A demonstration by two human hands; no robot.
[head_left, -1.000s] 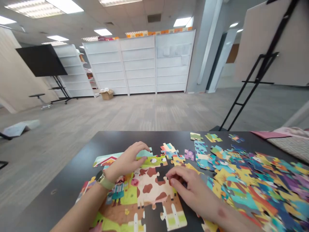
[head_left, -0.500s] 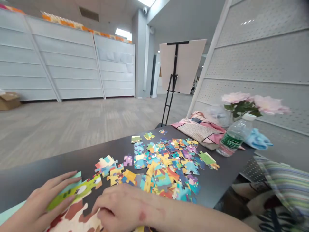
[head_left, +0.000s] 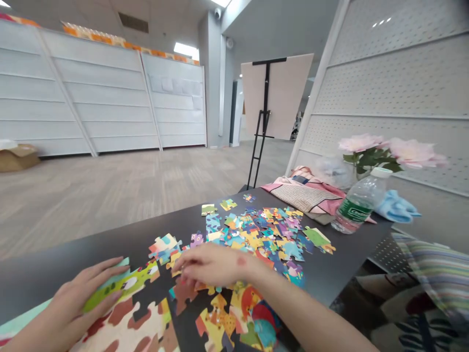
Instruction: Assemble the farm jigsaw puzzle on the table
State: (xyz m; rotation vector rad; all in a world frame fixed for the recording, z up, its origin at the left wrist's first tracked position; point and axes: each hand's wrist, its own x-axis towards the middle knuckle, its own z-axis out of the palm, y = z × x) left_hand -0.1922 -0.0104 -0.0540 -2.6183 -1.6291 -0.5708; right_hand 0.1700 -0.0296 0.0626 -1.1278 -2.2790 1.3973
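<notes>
The left hand (head_left: 75,299) lies spread on the joined cow puzzle (head_left: 126,323), lower left; light pressure should steady it. The right hand (head_left: 209,264) curls over a brown piece (head_left: 183,296), lower centre, grip unclear; best align its knobs before pressing.

At lower left the left hand (head_left: 78,299) rests on an unfinished cow puzzle (head_left: 126,328), while the right hand (head_left: 208,266) touches a brown piece (head_left: 182,297) at lower centre.
</notes>
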